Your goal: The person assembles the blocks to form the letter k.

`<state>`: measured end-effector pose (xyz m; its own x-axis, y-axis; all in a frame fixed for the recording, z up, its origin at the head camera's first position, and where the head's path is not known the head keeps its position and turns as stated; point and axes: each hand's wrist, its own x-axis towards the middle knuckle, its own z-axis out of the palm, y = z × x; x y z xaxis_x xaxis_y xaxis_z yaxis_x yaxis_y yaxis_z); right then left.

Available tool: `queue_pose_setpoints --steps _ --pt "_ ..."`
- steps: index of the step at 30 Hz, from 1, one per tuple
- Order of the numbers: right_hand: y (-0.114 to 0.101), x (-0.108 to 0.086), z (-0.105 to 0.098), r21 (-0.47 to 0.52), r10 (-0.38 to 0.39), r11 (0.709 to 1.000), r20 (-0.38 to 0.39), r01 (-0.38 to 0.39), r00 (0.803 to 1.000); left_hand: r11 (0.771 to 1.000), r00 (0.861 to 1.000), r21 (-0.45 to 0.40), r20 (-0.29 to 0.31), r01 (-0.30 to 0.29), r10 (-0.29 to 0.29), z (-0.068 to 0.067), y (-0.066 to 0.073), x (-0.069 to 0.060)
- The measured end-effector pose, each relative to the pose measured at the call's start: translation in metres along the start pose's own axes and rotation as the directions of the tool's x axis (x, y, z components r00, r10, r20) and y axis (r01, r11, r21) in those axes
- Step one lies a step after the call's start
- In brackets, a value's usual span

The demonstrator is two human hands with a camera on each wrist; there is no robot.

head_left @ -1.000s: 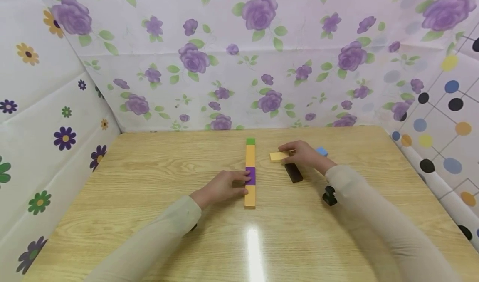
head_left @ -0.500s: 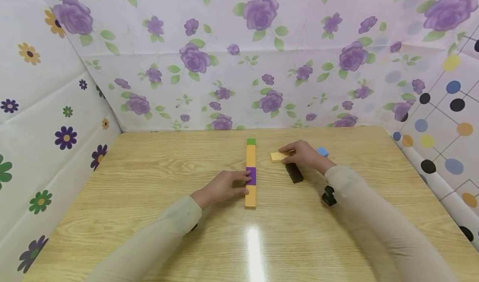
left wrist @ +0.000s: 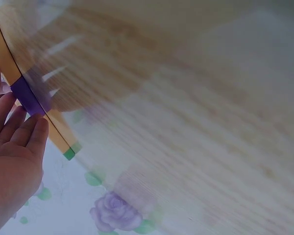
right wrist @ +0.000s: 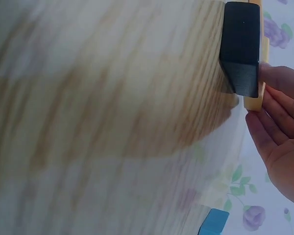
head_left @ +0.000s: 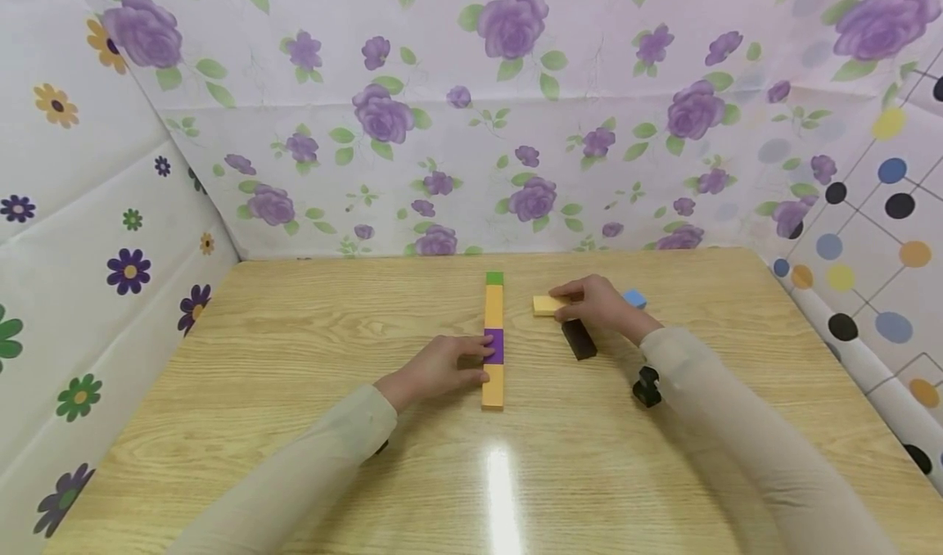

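Observation:
A straight row of blocks runs away from the viewer: an orange block [head_left: 493, 388], a purple block [head_left: 498, 347], another orange block [head_left: 494, 306] and a green block [head_left: 494, 278]. Fingers of my left hand [head_left: 436, 367] rest against the purple block's left side and top; the left wrist view shows the hand [left wrist: 17, 152] beside the purple block [left wrist: 26, 95]. My right hand [head_left: 598, 303] pinches a yellow-orange block [head_left: 546, 306] between thumb and fingers. Just below that hand lies a black block [head_left: 579, 339], also large in the right wrist view [right wrist: 241, 44].
A blue block [head_left: 634, 299] lies behind the right wrist, near the table's back. The wooden table [head_left: 295, 326] is bordered by a purple-flowered sheet behind and patterned sheets at both sides. Black wrist-worn devices show at both sleeves.
The yellow-orange block in my right hand has shifted very slightly toward the back of the table. My left hand and the row have not moved.

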<state>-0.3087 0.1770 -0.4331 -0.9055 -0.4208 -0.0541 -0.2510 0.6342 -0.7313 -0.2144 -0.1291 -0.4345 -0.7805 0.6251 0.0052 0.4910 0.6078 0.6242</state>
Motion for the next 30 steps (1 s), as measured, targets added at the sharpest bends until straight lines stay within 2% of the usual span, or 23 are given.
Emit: queue_pose_setpoints --steps 7,12,18,25,30 --pt "0.000 -0.002 -0.003 0.036 0.016 0.999 -0.039 -0.015 0.999 1.000 1.000 0.017 -0.007 -0.005 0.005 0.000 0.000 0.000" --pt "-0.008 -0.007 -0.005 0.053 -0.006 0.999 -0.048 0.008 0.999 1.000 1.000 0.008 -0.007 -0.014 0.014 0.000 0.000 0.000" --pt "-0.018 -0.013 -0.002 0.089 -0.010 0.996 -0.026 0.013 1.000 1.000 1.000 0.001 -0.006 -0.013 0.013 0.000 0.000 -0.001" --pt "-0.032 -0.021 0.006 0.050 0.008 0.999 -0.025 -0.007 1.000 1.000 1.000 0.006 -0.004 -0.002 0.002 0.001 0.000 0.000" --pt "-0.041 -0.025 0.012 0.050 -0.012 0.999 -0.020 0.013 1.000 1.000 1.000 0.002 -0.002 -0.003 0.003 0.000 0.000 0.000"
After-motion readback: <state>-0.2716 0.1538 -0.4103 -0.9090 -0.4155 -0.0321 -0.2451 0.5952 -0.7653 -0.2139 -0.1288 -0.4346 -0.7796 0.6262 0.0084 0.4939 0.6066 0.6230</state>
